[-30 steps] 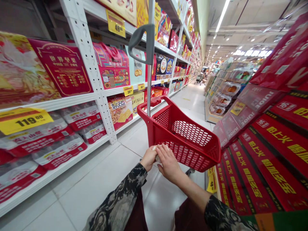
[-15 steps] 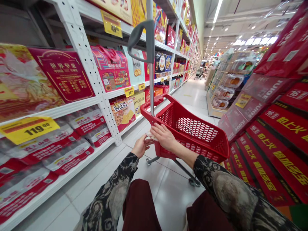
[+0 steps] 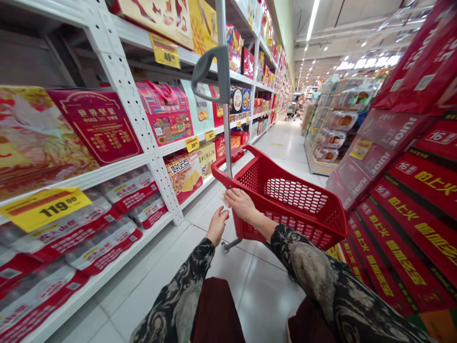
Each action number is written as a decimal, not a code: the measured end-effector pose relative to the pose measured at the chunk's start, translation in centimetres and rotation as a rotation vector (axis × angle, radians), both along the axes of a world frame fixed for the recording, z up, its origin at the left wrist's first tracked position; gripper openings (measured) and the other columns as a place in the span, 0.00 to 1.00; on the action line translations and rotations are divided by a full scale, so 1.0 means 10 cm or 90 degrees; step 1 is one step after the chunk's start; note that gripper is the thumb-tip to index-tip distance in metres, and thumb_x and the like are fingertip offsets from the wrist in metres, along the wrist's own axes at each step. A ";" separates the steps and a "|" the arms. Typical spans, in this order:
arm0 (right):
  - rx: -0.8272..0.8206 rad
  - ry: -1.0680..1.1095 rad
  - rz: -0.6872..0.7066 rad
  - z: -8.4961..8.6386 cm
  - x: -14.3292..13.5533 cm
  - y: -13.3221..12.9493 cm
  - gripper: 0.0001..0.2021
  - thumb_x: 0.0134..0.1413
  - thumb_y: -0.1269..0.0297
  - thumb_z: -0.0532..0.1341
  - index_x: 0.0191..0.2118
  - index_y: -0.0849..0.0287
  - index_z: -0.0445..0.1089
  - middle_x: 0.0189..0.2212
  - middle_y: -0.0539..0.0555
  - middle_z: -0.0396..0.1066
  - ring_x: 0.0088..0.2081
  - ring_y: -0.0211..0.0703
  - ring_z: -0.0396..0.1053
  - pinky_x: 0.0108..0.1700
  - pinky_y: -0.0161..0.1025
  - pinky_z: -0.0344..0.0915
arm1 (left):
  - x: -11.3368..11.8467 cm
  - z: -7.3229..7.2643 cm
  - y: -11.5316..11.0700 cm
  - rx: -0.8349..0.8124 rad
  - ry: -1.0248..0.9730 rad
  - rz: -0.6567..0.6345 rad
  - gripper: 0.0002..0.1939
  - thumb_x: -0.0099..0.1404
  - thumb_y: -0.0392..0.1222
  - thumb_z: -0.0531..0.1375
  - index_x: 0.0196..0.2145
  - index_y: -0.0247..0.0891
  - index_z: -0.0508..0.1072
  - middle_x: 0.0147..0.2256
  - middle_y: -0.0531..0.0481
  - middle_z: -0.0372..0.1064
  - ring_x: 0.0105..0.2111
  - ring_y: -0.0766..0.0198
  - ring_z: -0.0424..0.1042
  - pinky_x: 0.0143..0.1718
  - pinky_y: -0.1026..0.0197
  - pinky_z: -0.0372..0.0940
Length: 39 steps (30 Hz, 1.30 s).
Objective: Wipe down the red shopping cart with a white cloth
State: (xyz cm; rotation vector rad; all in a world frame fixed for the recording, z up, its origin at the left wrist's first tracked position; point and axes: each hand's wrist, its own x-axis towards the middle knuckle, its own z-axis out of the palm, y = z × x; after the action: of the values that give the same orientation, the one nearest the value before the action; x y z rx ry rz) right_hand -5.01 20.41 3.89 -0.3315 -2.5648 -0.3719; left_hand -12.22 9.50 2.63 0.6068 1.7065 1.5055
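Note:
Just beside the near left corner of a red plastic shopping cart [image 3: 285, 190], my right hand [image 3: 240, 204] has its fingers bent over a small white tissue [image 3: 225, 199]. Only a crumpled edge of the tissue shows past the fingertips. My left hand [image 3: 217, 225] hovers a little below and to the left, fingers loosely curved and apart, with nothing seen in it. A metal pole with a grey handle [image 3: 224, 76] rises from that corner of the cart. The cart's basket is perforated and stands on wheeled legs.
White shelving [image 3: 143, 143] with boxed snacks and price tags lines the left. Shrink-wrapped bottle packs [image 3: 103, 245] fill its lower shelf. Stacked red drink cartons [image 3: 403, 214] rise close on the right. A display of clear containers [image 3: 335, 126] stands farther down the tiled aisle [image 3: 278, 138].
My left hand has come away from the tissue and now sits lower and apart. My right hand keeps the tissue, its fingers more curled. The view has shifted slightly.

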 end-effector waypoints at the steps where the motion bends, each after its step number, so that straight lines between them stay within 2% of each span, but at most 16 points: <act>1: -0.042 0.011 -0.024 0.00 0.01 -0.07 0.14 0.60 0.68 0.51 0.49 0.61 0.66 0.49 0.58 0.67 0.48 0.48 0.63 0.46 0.44 0.63 | 0.02 0.04 0.04 0.055 -0.091 0.011 0.20 0.60 0.46 0.55 0.50 0.40 0.65 0.48 0.45 0.69 0.44 0.63 0.70 0.42 0.61 0.64; 4: -0.144 0.040 -0.070 0.05 0.09 -0.25 0.18 0.57 0.65 0.54 0.53 0.59 0.64 0.50 0.59 0.66 0.46 0.48 0.63 0.45 0.43 0.63 | 0.09 0.13 0.16 0.205 -0.268 0.056 0.16 0.60 0.47 0.55 0.45 0.40 0.67 0.44 0.49 0.71 0.41 0.65 0.71 0.38 0.64 0.65; 7: -0.150 0.021 -0.033 0.11 0.22 -0.31 0.25 0.52 0.63 0.57 0.57 0.60 0.59 0.56 0.61 0.60 0.54 0.53 0.57 0.53 0.50 0.55 | 0.11 0.13 0.22 0.271 -0.316 0.075 0.10 0.58 0.38 0.57 0.39 0.37 0.69 0.40 0.49 0.72 0.40 0.67 0.70 0.39 0.67 0.65; 9: -0.107 -0.031 0.045 0.11 0.30 -0.30 0.29 0.51 0.61 0.58 0.59 0.62 0.57 0.60 0.61 0.54 0.60 0.55 0.48 0.59 0.54 0.47 | 0.08 0.10 0.23 0.257 -0.332 0.062 0.09 0.57 0.33 0.55 0.38 0.37 0.69 0.37 0.49 0.73 0.39 0.67 0.71 0.38 0.67 0.65; 11: -0.054 -0.085 0.113 0.08 0.35 -0.28 0.28 0.52 0.64 0.57 0.59 0.63 0.55 0.62 0.60 0.50 0.63 0.53 0.42 0.61 0.54 0.42 | 0.02 0.07 0.20 0.186 -0.351 0.033 0.10 0.58 0.32 0.53 0.38 0.36 0.69 0.34 0.49 0.73 0.36 0.66 0.71 0.36 0.65 0.65; 14: 0.012 -0.111 0.149 0.01 0.35 -0.23 0.21 0.58 0.69 0.52 0.58 0.61 0.57 0.61 0.56 0.53 0.63 0.49 0.45 0.61 0.51 0.46 | -0.07 0.06 0.17 0.081 -0.360 -0.009 0.10 0.60 0.33 0.50 0.38 0.35 0.69 0.30 0.50 0.72 0.31 0.66 0.70 0.33 0.64 0.64; 17: 0.044 -0.085 0.140 0.00 0.28 -0.14 0.18 0.61 0.70 0.50 0.56 0.62 0.60 0.58 0.58 0.58 0.61 0.47 0.50 0.60 0.47 0.52 | -0.15 0.07 0.16 0.057 -0.344 -0.012 0.09 0.61 0.36 0.52 0.38 0.38 0.69 0.30 0.51 0.72 0.29 0.67 0.69 0.33 0.62 0.63; 19: 0.049 -0.062 0.123 0.06 0.22 -0.06 0.17 0.61 0.70 0.50 0.54 0.65 0.62 0.57 0.61 0.60 0.61 0.48 0.52 0.60 0.47 0.54 | -0.20 0.06 0.17 0.030 -0.260 -0.005 0.11 0.61 0.43 0.52 0.40 0.40 0.69 0.34 0.50 0.73 0.31 0.65 0.71 0.36 0.57 0.64; 21: 0.053 -0.030 0.101 0.15 0.16 0.04 0.17 0.61 0.70 0.50 0.54 0.65 0.62 0.57 0.62 0.59 0.61 0.49 0.51 0.60 0.49 0.53 | -0.25 0.01 0.18 -0.003 -0.084 0.017 0.15 0.61 0.46 0.51 0.43 0.40 0.68 0.41 0.45 0.72 0.40 0.59 0.71 0.42 0.52 0.63; 25: 0.073 0.016 0.067 0.20 0.03 0.22 0.17 0.62 0.70 0.48 0.54 0.64 0.62 0.60 0.60 0.56 0.63 0.52 0.46 0.62 0.56 0.47 | -0.29 -0.16 0.11 -0.030 0.210 0.036 0.23 0.55 0.38 0.57 0.50 0.38 0.65 0.55 0.41 0.62 0.58 0.54 0.56 0.58 0.52 0.50; 27: 0.075 -0.002 0.063 0.08 -0.01 0.27 0.16 0.62 0.69 0.48 0.51 0.65 0.65 0.58 0.61 0.58 0.62 0.52 0.47 0.62 0.56 0.47 | -0.25 -0.23 0.06 -0.055 0.380 -0.001 0.27 0.54 0.36 0.56 0.53 0.36 0.62 0.58 0.40 0.57 0.60 0.53 0.52 0.60 0.51 0.45; 30: 0.056 -0.059 0.069 -0.25 0.05 0.25 0.14 0.61 0.69 0.50 0.47 0.67 0.68 0.54 0.63 0.63 0.61 0.51 0.52 0.61 0.53 0.51 | -0.15 -0.28 -0.02 -0.115 0.607 -0.056 0.29 0.57 0.35 0.53 0.57 0.35 0.57 0.61 0.38 0.52 0.61 0.52 0.49 0.60 0.46 0.45; 33: 0.018 -0.128 0.062 -0.58 0.22 0.16 0.13 0.59 0.69 0.53 0.44 0.69 0.70 0.51 0.65 0.66 0.57 0.52 0.58 0.58 0.52 0.57 | -0.03 -0.26 -0.04 -0.158 0.709 -0.118 0.29 0.58 0.35 0.51 0.59 0.35 0.55 0.62 0.38 0.48 0.62 0.51 0.46 0.60 0.43 0.45; 35: -0.010 -0.160 0.061 -0.68 0.34 0.09 0.12 0.59 0.69 0.54 0.44 0.68 0.70 0.50 0.65 0.67 0.56 0.52 0.60 0.56 0.51 0.59 | 0.03 -0.23 -0.03 -0.168 0.743 -0.156 0.30 0.59 0.35 0.50 0.59 0.35 0.54 0.63 0.39 0.46 0.63 0.51 0.45 0.60 0.42 0.44; 37: -0.027 -0.146 0.070 -0.62 0.42 0.04 0.12 0.59 0.70 0.53 0.46 0.67 0.69 0.51 0.64 0.66 0.57 0.51 0.58 0.57 0.51 0.59 | 0.07 -0.18 0.00 -0.175 0.752 -0.160 0.30 0.59 0.35 0.50 0.60 0.34 0.53 0.63 0.38 0.46 0.63 0.51 0.44 0.60 0.42 0.44; 39: -0.030 -0.085 0.075 -0.45 0.42 0.04 0.15 0.61 0.71 0.50 0.50 0.66 0.66 0.55 0.62 0.62 0.60 0.49 0.53 0.59 0.51 0.55 | 0.08 -0.14 0.03 -0.180 0.745 -0.131 0.31 0.59 0.35 0.49 0.60 0.33 0.51 0.63 0.37 0.45 0.63 0.50 0.43 0.60 0.41 0.44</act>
State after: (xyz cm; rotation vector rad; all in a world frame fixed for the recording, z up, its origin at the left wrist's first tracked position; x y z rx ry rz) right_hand -0.83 20.84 -0.57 -0.1770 -2.7119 -0.2991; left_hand -11.38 9.85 1.23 1.6398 2.5028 0.6976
